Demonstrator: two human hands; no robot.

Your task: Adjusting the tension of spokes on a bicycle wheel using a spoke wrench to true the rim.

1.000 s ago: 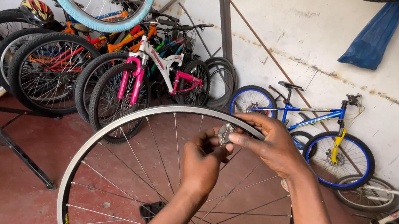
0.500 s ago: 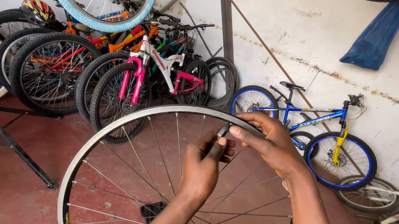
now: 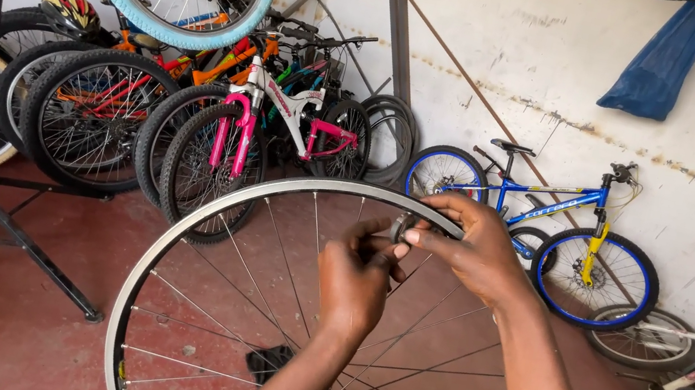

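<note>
Two hands meet at the top of a bare spoked wheel rim (image 3: 165, 258) standing upright before the person. The right hand (image 3: 476, 251) pinches a small dark tool (image 3: 404, 227) against the rim's upper edge; the left hand (image 3: 357, 278) closes its fingertips just beneath it. Beyond the rim leans a blue bicycle (image 3: 541, 229).

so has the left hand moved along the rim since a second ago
Cannot tell. The left hand sits just inside the top of the silver rim by the right hand, much as before.
</note>
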